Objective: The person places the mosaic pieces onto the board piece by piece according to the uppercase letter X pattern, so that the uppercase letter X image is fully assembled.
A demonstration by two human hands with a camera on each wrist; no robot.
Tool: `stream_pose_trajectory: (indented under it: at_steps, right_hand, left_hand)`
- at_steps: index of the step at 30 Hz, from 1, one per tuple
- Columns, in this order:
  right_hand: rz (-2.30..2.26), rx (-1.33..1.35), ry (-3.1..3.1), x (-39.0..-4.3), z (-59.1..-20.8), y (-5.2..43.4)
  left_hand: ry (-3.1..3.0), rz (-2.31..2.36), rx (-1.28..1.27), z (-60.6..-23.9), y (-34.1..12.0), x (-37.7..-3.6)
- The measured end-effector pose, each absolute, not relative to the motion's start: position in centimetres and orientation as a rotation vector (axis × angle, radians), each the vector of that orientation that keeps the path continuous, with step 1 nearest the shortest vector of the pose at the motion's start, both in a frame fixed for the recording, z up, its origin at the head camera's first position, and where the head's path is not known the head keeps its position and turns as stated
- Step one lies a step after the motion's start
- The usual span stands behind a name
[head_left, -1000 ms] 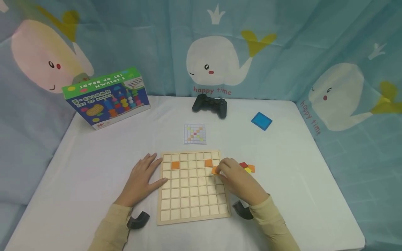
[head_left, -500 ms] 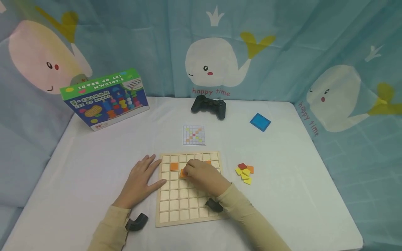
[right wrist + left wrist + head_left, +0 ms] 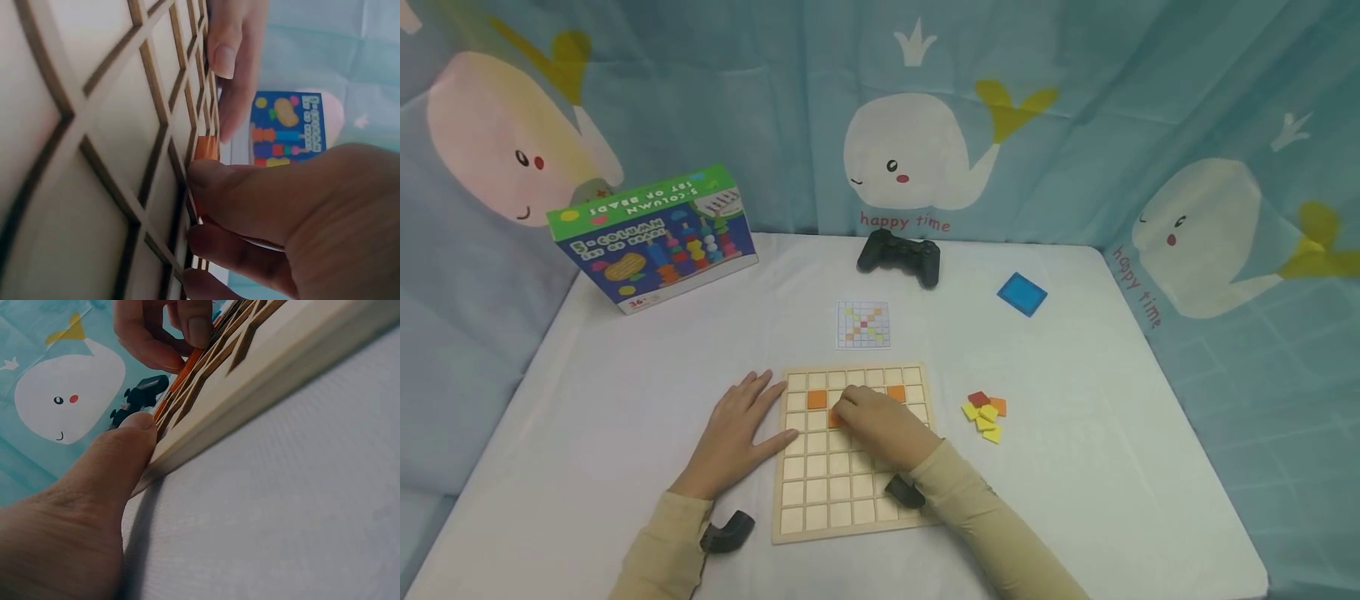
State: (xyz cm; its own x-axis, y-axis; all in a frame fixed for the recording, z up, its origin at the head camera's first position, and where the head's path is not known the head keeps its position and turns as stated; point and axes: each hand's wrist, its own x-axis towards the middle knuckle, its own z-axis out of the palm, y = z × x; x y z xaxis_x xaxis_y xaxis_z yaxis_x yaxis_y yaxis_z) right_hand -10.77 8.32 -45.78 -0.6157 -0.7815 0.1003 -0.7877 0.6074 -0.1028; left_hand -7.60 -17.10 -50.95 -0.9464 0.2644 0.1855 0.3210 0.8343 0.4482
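Right hand: fingertips pinch an orange tile, pressing it down into a cell of the wooden grid board.
Tile's cell: diagonally below-right of the placed orange tile.
Left hand: flat, fingers straight, thumb against the board's left edge.
Nearer hand: the right.

A staged play or recording corner, probably set up indoors in a home or studio. A blue curtain printed with cartoon whales and the words "happy time" encloses a white-covered counter. On it stand a children's bead-toy box, a wooden grid board, loose coloured tiles and a black game controller.
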Motion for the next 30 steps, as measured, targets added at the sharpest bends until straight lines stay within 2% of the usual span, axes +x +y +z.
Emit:
stream_pose_trajectory:
  at_steps: [25,30]
  right_hand:
    - [0.267,1.362,-2.773,-10.9,-45.7,8.4]
    - [0.347,1.32,-2.769,-11.1,-44.6,10.0]
  left_hand:
    - [-2.885,-0.735,-0.47,-51.0,-17.1,-7.5]
    - [-2.893,-0.744,-0.468,-50.9,-17.1,-7.5]
